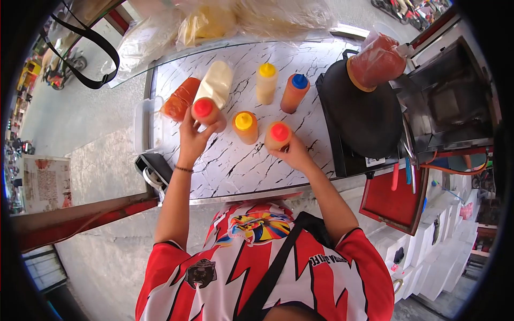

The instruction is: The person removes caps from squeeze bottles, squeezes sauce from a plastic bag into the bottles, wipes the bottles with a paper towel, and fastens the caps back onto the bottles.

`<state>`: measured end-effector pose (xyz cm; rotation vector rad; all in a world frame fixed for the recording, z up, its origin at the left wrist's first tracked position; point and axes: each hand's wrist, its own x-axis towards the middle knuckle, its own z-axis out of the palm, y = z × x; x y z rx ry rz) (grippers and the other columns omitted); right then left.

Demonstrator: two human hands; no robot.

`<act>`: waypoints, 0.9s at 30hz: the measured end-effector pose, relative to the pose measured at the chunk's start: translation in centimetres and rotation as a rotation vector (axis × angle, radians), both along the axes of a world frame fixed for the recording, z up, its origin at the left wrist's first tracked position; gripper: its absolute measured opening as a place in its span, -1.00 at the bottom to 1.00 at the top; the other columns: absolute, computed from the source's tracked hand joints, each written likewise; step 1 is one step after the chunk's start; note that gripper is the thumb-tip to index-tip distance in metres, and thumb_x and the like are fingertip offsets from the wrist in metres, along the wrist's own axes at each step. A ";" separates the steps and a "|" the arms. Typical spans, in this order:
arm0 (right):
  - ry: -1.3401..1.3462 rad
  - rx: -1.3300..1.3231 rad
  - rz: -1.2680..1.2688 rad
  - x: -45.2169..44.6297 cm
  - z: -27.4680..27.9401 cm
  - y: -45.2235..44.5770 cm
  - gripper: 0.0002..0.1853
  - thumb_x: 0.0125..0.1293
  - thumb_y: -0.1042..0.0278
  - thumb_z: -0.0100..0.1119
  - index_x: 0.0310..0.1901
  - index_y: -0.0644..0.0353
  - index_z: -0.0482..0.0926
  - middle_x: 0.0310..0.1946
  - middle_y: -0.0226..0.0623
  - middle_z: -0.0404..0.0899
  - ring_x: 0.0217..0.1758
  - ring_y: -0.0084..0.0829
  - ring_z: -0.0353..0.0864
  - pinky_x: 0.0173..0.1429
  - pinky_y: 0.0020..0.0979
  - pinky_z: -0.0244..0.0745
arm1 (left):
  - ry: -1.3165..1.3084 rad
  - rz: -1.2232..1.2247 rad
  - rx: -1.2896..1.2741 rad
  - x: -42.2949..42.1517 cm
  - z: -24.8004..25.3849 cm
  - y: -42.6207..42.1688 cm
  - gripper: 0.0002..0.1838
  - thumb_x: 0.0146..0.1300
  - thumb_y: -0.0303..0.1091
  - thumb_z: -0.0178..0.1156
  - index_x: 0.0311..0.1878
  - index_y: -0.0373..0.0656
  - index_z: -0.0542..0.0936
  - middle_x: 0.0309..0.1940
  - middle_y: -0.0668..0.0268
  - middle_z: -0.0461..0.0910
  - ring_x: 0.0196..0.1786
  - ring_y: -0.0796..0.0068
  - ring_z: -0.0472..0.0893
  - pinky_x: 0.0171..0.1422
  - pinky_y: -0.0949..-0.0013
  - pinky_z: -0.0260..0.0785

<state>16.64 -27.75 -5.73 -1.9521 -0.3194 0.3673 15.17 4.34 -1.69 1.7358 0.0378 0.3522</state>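
My left hand (195,138) is closed round a red-capped squeeze bottle (211,113) at the left of the marbled counter (214,171). Fingers of my right hand (293,153) grip another red-capped bottle (278,136) near the middle. Between the two stands a yellow-capped bottle with orange sauce (246,128). Farther back are a yellow-capped bottle with pale sauce (266,84) and a blue-capped bottle (295,93). Behind my left hand lie a bag of orange sauce (180,100) and a bag of white sauce (215,84).
A round black griddle (364,112) takes up the counter's right side, with a wrapped reddish container (377,60) over its back edge. Tongs (409,142) hang at the right. Plastic bags (214,24) line the back; a clear tub (144,125) sits at the left edge.
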 end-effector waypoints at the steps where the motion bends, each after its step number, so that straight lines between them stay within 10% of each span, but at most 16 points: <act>1: 0.008 0.021 0.050 -0.8 0.0 0.6 -0.28 0.16 0.38 0.61 0.32 0.21 0.44 0.03 -0.35 0.65 -0.15 -0.53 0.64 -0.07 -0.43 0.59 | -0.020 -0.052 0.083 1.5 0.6 -0.2 -0.29 0.15 -0.44 0.56 0.34 -0.29 0.45 0.16 0.18 0.65 0.23 0.33 0.66 0.37 0.18 0.55; 7: 0.058 -0.046 0.170 -2.9 0.6 2.7 -0.02 0.07 0.43 0.63 0.51 0.12 0.27 0.26 -0.11 0.50 -0.20 -0.36 0.69 -0.11 -0.35 0.62 | 0.150 -0.508 0.093 7.9 1.7 -2.2 -0.26 0.13 -0.41 0.60 0.37 -0.22 0.47 0.24 0.26 0.63 0.25 0.36 0.63 0.45 0.22 0.48; 16: -0.055 0.088 0.311 -1.0 -0.7 5.4 0.23 -0.06 0.41 0.67 0.62 0.21 0.04 0.58 0.00 0.15 0.65 -0.04 0.18 0.66 -0.16 0.16 | 0.271 -0.907 0.100 11.9 2.2 -2.8 -0.24 0.05 -0.38 0.64 0.33 -0.17 0.52 0.18 0.33 0.65 0.26 0.45 0.58 0.45 0.29 0.42; 27: -0.258 0.088 0.159 -3.1 -3.1 10.7 0.24 -0.02 0.36 0.67 0.60 0.32 -0.02 0.48 0.12 0.20 0.55 0.09 0.28 0.61 -0.08 0.25 | 0.274 -1.109 0.536 13.5 6.6 -2.9 -0.23 0.07 -0.23 0.63 0.35 -0.16 0.51 0.18 0.23 0.64 0.27 0.28 0.57 0.47 0.23 0.37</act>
